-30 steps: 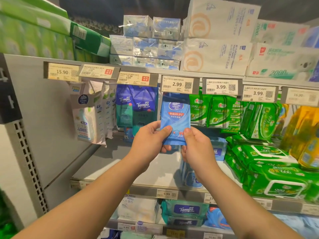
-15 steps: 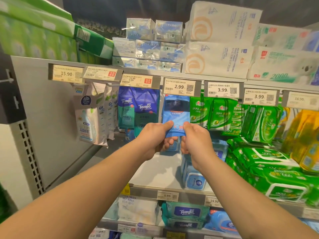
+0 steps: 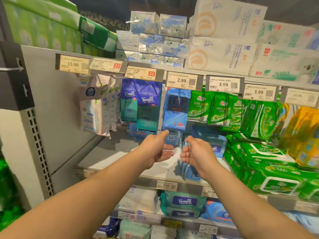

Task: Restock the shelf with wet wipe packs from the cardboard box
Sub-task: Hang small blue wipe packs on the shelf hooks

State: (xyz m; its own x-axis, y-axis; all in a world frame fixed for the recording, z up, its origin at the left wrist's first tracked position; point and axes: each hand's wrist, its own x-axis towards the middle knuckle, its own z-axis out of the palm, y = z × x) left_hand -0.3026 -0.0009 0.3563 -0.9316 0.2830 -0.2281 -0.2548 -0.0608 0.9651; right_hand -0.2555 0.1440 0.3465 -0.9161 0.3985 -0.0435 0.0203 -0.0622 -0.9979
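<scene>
Both your hands are empty: the left hand (image 3: 156, 150) and right hand (image 3: 198, 152) hover with fingers relaxed just below the blue wet wipe pack (image 3: 175, 109), which hangs from its peg under the 2.99 price tag (image 3: 182, 81). Judging by its look, such a pack is light, soft and slick-filmed; pinch it by the stiffer top seam.

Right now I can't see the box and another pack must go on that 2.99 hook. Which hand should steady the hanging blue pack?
Probably the left hand: open, its fingertips nearest under the blue pack. The right hand sits lower right.
</scene>
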